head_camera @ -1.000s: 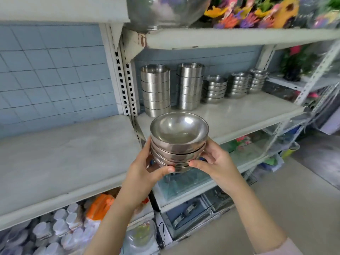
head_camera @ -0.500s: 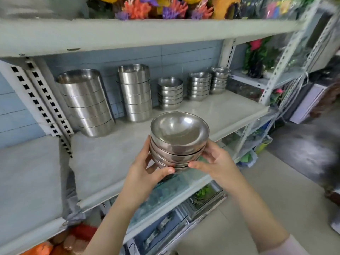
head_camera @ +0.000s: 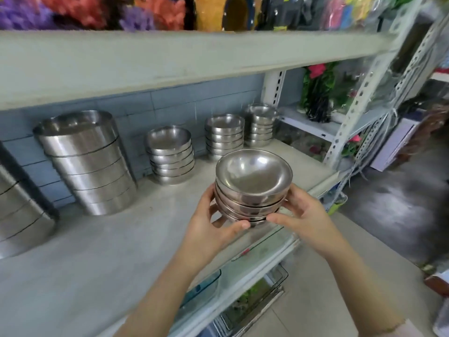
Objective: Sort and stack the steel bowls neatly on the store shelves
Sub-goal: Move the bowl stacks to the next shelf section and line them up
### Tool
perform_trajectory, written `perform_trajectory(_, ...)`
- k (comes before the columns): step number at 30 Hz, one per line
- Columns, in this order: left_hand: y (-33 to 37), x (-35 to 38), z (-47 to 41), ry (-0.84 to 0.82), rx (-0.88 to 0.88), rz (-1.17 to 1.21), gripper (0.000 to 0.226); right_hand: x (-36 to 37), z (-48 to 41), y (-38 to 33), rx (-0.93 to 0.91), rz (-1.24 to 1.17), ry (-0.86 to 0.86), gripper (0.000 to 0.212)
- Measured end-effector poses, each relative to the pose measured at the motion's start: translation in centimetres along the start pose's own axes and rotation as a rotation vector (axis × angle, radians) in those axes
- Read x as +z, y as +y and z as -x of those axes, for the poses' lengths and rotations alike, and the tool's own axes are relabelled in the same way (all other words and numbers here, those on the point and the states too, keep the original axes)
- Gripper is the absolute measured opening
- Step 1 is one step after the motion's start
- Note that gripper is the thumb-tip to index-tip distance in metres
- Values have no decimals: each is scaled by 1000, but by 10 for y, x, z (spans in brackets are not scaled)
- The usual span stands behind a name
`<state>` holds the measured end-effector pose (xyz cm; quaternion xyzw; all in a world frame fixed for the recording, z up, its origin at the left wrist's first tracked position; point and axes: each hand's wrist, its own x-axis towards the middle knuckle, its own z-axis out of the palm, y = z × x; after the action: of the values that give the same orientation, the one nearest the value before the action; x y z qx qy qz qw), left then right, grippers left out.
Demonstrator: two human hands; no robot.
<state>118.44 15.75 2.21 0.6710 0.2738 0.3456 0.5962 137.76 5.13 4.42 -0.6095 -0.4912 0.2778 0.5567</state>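
Note:
I hold a small stack of steel bowls [head_camera: 253, 188] in both hands above the front edge of the middle shelf [head_camera: 102, 251]. My left hand [head_camera: 211, 227] grips its left side and underside, thumb curled under the base. My right hand [head_camera: 303, 220] grips the right side. At the back of the shelf stand other bowl stacks: a tall wide stack [head_camera: 85, 161], a low stack [head_camera: 171, 158], a stack [head_camera: 224, 136] and another stack [head_camera: 261, 125] at the right end. One more tall stack [head_camera: 19, 210] shows at the far left.
The upper shelf [head_camera: 170, 54] overhangs close above, loaded with colourful artificial flowers [head_camera: 97, 10]. A perforated metal upright [head_camera: 359, 100] stands at the right. Glass tanks [head_camera: 255, 285] sit on the lower shelf below my hands. The shop floor [head_camera: 388, 207] lies to the right.
The view has swung right and closer to the shelf; the held stack now hangs in front of the small-bowl stacks. My grip on the bowls is unchanged.

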Motion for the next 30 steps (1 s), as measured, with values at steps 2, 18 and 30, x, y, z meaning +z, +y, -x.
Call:
perform_trajectory(2, -6, 19, -30, 10, -16, -9, 107, -25, -27, 17, 1, 11, -32, 70)
perform_trajectory(18, -71, 192, -213, 413, -152, -166, 91, -219, -238, 141, 89, 48, -520, 73)
perform_trajectory(30, -54, 227, -229, 460, -20, -281, 103, -242, -263, 138, -57, 49, -602, 109)
